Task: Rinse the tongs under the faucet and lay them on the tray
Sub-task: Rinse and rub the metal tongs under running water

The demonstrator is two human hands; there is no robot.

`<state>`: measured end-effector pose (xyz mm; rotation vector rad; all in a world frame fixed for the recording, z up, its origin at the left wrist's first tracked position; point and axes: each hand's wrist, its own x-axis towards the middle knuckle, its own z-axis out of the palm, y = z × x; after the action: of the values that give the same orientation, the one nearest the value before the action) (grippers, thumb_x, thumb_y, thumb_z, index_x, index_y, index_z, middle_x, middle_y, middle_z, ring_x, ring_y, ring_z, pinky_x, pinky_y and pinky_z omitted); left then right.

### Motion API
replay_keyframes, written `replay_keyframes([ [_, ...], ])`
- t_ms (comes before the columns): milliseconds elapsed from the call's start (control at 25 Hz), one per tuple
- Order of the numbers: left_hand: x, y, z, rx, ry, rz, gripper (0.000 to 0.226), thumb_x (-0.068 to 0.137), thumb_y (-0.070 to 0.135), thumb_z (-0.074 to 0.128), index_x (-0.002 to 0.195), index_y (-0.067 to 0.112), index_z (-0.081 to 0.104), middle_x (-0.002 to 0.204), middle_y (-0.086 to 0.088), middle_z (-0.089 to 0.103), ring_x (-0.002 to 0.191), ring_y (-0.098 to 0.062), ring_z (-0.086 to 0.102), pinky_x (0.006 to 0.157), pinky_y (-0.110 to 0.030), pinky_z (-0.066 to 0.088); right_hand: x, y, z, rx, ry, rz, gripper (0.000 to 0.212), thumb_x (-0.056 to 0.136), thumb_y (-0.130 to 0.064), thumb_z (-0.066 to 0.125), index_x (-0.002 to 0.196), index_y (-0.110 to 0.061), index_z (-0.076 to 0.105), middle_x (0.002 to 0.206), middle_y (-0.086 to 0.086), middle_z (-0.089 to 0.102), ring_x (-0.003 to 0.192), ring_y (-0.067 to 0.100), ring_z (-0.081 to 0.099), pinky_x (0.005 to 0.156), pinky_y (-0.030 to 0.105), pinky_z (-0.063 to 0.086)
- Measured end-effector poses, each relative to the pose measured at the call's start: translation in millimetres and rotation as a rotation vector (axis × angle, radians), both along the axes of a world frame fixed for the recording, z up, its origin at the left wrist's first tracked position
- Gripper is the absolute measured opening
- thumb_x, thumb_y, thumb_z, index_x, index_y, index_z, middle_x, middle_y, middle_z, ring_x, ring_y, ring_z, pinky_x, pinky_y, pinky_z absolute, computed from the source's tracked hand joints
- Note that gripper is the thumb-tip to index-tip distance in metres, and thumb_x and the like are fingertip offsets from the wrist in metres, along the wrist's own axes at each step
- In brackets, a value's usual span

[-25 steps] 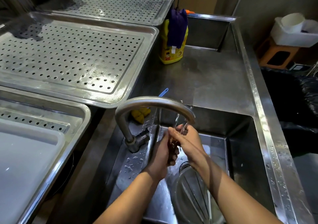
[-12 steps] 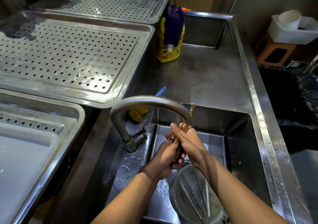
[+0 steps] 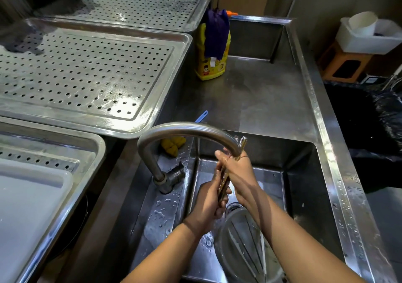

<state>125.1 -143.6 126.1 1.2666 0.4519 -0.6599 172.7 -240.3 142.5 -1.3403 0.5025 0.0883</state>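
Note:
Slim metal tongs stand nearly upright under the spout of the curved steel faucet, over the sink basin. My left hand grips their lower end. My right hand is wrapped round their middle, just below the spout. Only the top tips and a strip between my hands show. A perforated steel tray lies to the left on the counter.
A second perforated tray sits behind the first, and a tray with a white board is at near left. A yellow bottle with a purple cloth stands on the drainboard. A glass bowl with utensils lies in the sink.
Both hands have slid along the tongs: the right hand has moved up towards the spout and the tips now stick out past the faucet. The view has shifted slightly.

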Motion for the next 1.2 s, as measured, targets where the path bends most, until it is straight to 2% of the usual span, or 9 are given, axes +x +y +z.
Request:
replay_keyframes([
  [160, 16, 10, -3, -0.074, 0.031, 0.220, 0.054, 0.091, 0.066, 0.046, 0.082, 0.015, 0.061, 0.051, 0.003, 0.048, 0.038, -0.009, 0.034, 0.036, -0.016, 0.015, 16, 14, 8, -0.127, -0.017, 0.253, 0.047, 0.077, -0.032, 0.080, 0.114, -0.010, 0.063, 0.094, 0.009, 0.070, 0.084, 0.023, 0.068, 0.067, 0.036, 0.054],
  [320, 37, 9, 11, -0.217, 0.052, 0.310, 0.048, 0.092, 0.065, 0.044, 0.091, 0.020, 0.060, 0.059, 0.001, 0.053, 0.039, -0.008, 0.038, 0.033, -0.014, 0.017, 28, 22, 17, 0.213, 0.089, 0.106, 0.033, 0.094, -0.027, 0.062, 0.114, -0.001, 0.064, 0.080, 0.010, 0.069, 0.070, 0.019, 0.068, 0.056, 0.029, 0.057],
  [400, 44, 2, 21, -0.303, 0.043, 0.353, 0.042, 0.097, 0.057, 0.039, 0.092, 0.022, 0.062, 0.065, 0.003, 0.062, 0.043, -0.007, 0.048, 0.032, -0.016, 0.027, 17, 25, 13, 0.069, 0.035, 0.065, 0.033, 0.085, -0.033, 0.071, 0.108, -0.009, 0.067, 0.081, 0.007, 0.071, 0.073, 0.017, 0.070, 0.060, 0.032, 0.057],
  [480, 46, -7, 22, -0.273, -0.010, 0.342, 0.039, 0.104, 0.044, 0.028, 0.089, 0.026, 0.059, 0.082, 0.012, 0.061, 0.065, 0.000, 0.057, 0.054, -0.015, 0.043, -3, 30, 9, -0.147, -0.089, 0.120, 0.018, 0.081, -0.029, 0.079, 0.096, -0.026, 0.070, 0.090, -0.001, 0.075, 0.087, 0.011, 0.072, 0.075, 0.027, 0.058],
  [560, 43, -17, 19, -0.185, -0.019, 0.281, 0.038, 0.105, 0.045, 0.021, 0.085, 0.032, 0.051, 0.089, 0.018, 0.049, 0.077, 0.002, 0.049, 0.070, -0.013, 0.038, -11, 33, 12, -0.168, -0.117, 0.142, 0.012, 0.086, -0.023, 0.076, 0.088, -0.033, 0.071, 0.090, -0.006, 0.076, 0.093, 0.006, 0.072, 0.083, 0.022, 0.056],
  [760, 29, -9, 18, -0.113, -0.048, 0.025, 0.044, 0.097, 0.054, 0.044, 0.069, 0.021, 0.048, 0.044, 0.005, 0.041, 0.031, -0.005, 0.030, 0.033, -0.013, 0.018, 11, 10, 25, 0.193, 0.004, -0.119, 0.007, 0.092, -0.007, 0.062, 0.091, -0.004, 0.067, 0.071, 0.011, 0.074, 0.069, 0.022, 0.073, 0.065, 0.031, 0.060],
  [960, 20, 26, 5, -0.676, 0.188, -0.280, 0.048, 0.092, 0.060, 0.040, 0.077, 0.014, 0.044, 0.043, 0.003, 0.022, 0.030, -0.005, 0.017, 0.032, -0.010, 0.009, 6, -5, 29, 0.383, 0.069, 0.203, 0.024, 0.098, -0.020, 0.054, 0.083, -0.010, 0.070, 0.068, 0.006, 0.069, 0.058, 0.020, 0.068, 0.036, 0.020, 0.041],
  [1080, 19, 25, 7, -0.527, 0.006, -0.315, 0.033, 0.091, 0.049, 0.056, 0.085, 0.017, 0.057, 0.051, 0.002, 0.036, 0.035, -0.004, 0.024, 0.034, -0.010, 0.019, 7, -8, 33, 0.325, 0.051, 0.236, 0.006, 0.095, -0.011, 0.060, 0.093, -0.005, 0.063, 0.070, 0.008, 0.066, 0.056, 0.020, 0.066, 0.045, 0.026, 0.047],
  [1200, 14, 13, 2, -0.130, -0.293, -0.191, 0.018, 0.087, 0.035, 0.068, 0.085, 0.021, 0.057, 0.064, -0.001, 0.049, 0.049, -0.012, 0.040, 0.039, -0.022, 0.028, 6, 8, 30, 0.126, 0.034, 0.063, 0.029, 0.089, 0.000, 0.067, 0.114, 0.006, 0.054, 0.059, 0.005, 0.067, 0.050, 0.019, 0.065, 0.048, 0.027, 0.055],
])
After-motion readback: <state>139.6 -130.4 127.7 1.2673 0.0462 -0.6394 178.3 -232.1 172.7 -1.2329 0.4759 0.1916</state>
